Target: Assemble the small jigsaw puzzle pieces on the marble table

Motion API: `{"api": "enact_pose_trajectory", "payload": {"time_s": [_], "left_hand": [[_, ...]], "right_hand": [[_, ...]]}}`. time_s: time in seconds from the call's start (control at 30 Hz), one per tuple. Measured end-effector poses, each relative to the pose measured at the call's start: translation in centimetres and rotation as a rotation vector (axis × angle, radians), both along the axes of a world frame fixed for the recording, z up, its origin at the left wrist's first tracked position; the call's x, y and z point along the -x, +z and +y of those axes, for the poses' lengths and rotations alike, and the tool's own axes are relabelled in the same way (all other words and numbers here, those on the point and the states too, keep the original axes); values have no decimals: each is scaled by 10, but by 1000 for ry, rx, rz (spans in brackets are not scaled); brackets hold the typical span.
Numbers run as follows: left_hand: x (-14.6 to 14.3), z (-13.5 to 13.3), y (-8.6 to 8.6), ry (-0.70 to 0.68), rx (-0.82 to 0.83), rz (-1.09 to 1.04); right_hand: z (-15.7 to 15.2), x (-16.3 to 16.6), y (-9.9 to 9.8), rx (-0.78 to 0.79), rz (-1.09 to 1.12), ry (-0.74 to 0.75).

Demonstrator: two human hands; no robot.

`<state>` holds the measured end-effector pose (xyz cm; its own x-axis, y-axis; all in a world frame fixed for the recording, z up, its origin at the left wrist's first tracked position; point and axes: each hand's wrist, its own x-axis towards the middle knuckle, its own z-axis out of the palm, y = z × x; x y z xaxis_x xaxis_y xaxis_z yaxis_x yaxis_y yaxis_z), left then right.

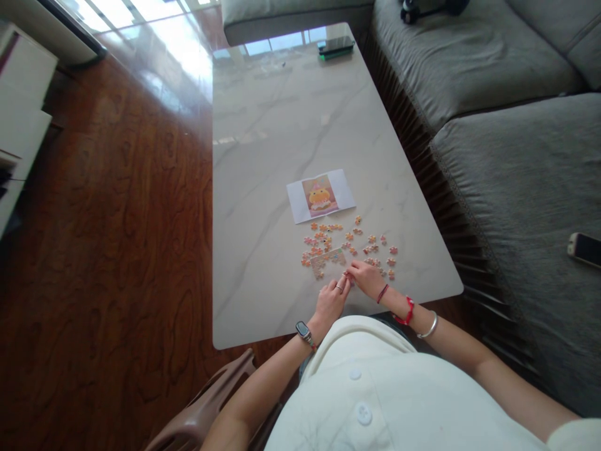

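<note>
Small orange and pink puzzle pieces (357, 241) lie scattered on a pale marble table (277, 125). A partly joined patch of puzzle (327, 258) lies just ahead of my hands. My left hand (331, 300), with a ring and a wrist band, rests on the table with its fingers curled. My right hand (366, 277), wearing red bracelets, pinches a tiny piece where the two hands' fingertips meet near the patch's edge. A printed reference picture (320, 195) of a yellow figure lies beyond the pieces.
A dark phone on a green case (335, 47) sits at the table's far end. A grey sofa (493, 94) runs along the right, with a phone (585, 248) on its seat. A brown chair (201, 407) is at lower left, on a wooden floor (107, 219).
</note>
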<state>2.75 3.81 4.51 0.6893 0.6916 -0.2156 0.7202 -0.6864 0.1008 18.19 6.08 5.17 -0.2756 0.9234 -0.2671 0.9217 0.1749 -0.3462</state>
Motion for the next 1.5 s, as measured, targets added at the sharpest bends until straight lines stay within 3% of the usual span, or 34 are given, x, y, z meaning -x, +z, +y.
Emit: {"api": "enact_pose_trajectory", "payload": {"time_s": [0.2,0.63,0.87,1.13,1.27,1.5], "left_hand": [[2,-5,-4,16,24,-2],[0,2,-6,87,90,-206],[-1,12,8,141,139,-313],[-13,75,5,424,213,-607],[-10,108,25,537,92,-770],[13,158,61,713,-47,-919]], "right_hand": [[-24,-9,-14,-158,91,31],[-18,-10,-8,-51,100,33],[-18,-3,-4,-80,91,31],[31,-6,6,17,204,1],[69,-15,28,14,329,-62],[126,-35,69,-230,377,-231]]}}
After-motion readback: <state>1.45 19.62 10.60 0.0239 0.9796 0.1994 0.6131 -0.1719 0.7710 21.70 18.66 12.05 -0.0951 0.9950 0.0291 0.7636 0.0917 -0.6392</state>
